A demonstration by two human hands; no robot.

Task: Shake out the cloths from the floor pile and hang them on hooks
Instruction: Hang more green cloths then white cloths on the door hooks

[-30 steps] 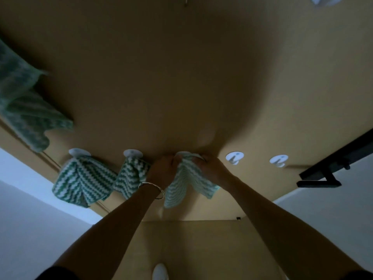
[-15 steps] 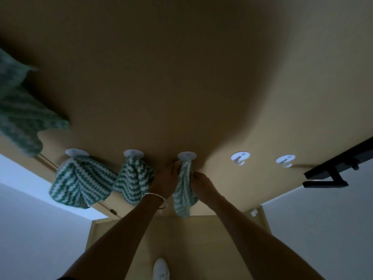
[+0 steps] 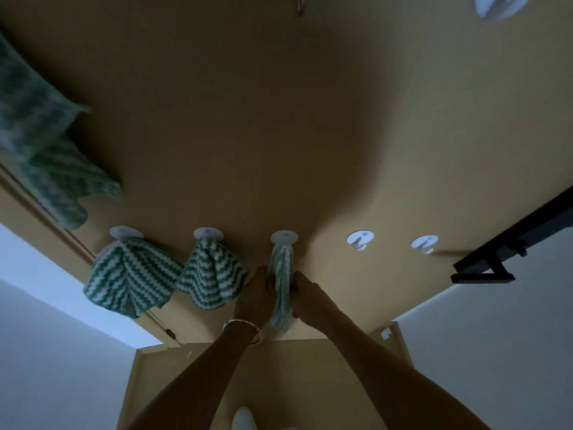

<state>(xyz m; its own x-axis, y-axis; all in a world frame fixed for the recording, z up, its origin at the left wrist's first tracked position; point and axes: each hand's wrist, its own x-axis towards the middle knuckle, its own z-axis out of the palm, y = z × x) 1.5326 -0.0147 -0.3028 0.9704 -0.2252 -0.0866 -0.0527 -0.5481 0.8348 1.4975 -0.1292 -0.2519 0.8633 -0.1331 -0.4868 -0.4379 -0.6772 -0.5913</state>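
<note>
I read both hands as closed on the cloth (image 3: 281,274): the left hand (image 3: 252,297) and the right hand (image 3: 310,297) grip it from opposite sides, fingers curled. The cloth hangs bunched from a white hook (image 3: 284,237) on the mustard wall (image 3: 279,119). Leftward, a striped cloth (image 3: 214,274) hangs on the neighbouring hook (image 3: 208,233). Rightward, a black bracket (image 3: 496,262) sits near the wall's edge.

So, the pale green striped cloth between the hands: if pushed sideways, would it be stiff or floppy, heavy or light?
Probably floppy: the pale green striped cloth hangs in soft folds from the round white hook. Likely light, since that small hook carries it. A sideways push would probably just swing it.
</note>
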